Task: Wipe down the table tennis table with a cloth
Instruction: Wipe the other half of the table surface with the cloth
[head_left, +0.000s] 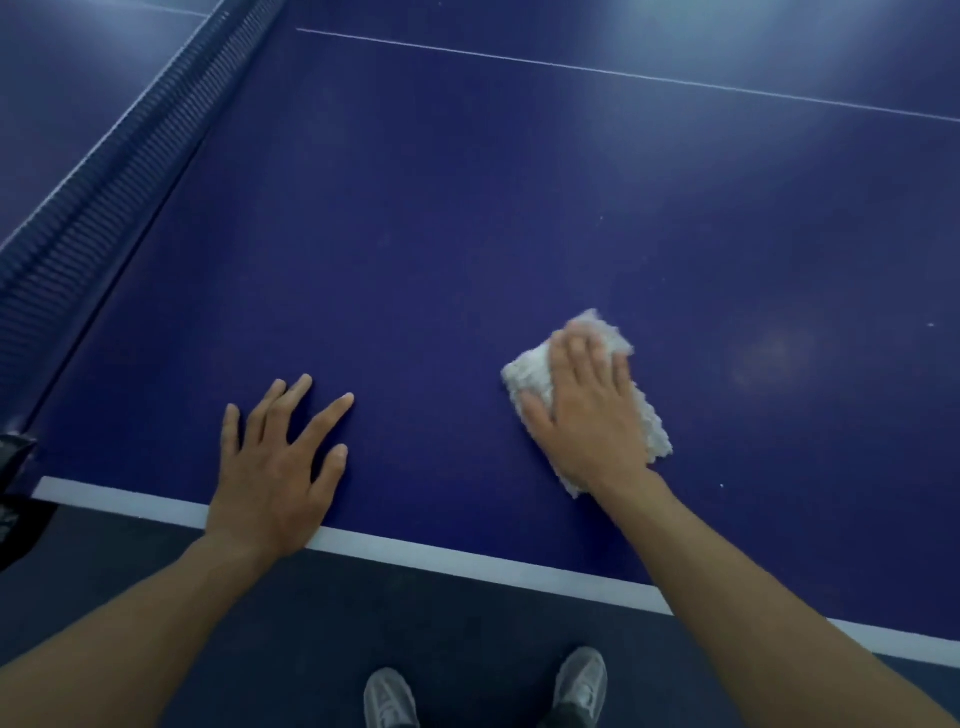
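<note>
Flat-palmed, the right hand (584, 410) presses down on the cloth (527, 371), with straight fingers laid side by side and the thumb resting on the cloth's left edge. This is a press rather than a pinch, and nothing is curled round the fabric. The cloth is a white, fluffy, folded pad lying directly under that hand on the blue table (467, 208), a little in from the white edge stripe (119, 501). Its long axis runs from the near side to the far side and leans slightly right at the near end, so it is roughly in line with the fingers. Fabric shows beyond the fingertips, left of the thumb and along the outer side of the palm.

The left hand (275, 467) holds nothing. It rests with fingers spread on the bare surface, its heel over the edge stripe, well apart from the cloth and on the side toward the net (104, 171) — most likely bracing the lean.

The coming stroke turns on what lies to the cloth's right. There is a pale smudge (769, 353) at about the same depth, and a white speck (722, 486) nearer the edge. A sideways sweep to the right would meet the smudge with the cloth's long side leading — the widest swath. Much of the surface lies beyond the cloth, up to the thin centre line (571, 65), so I judge there is plenty left to wipe.
</note>
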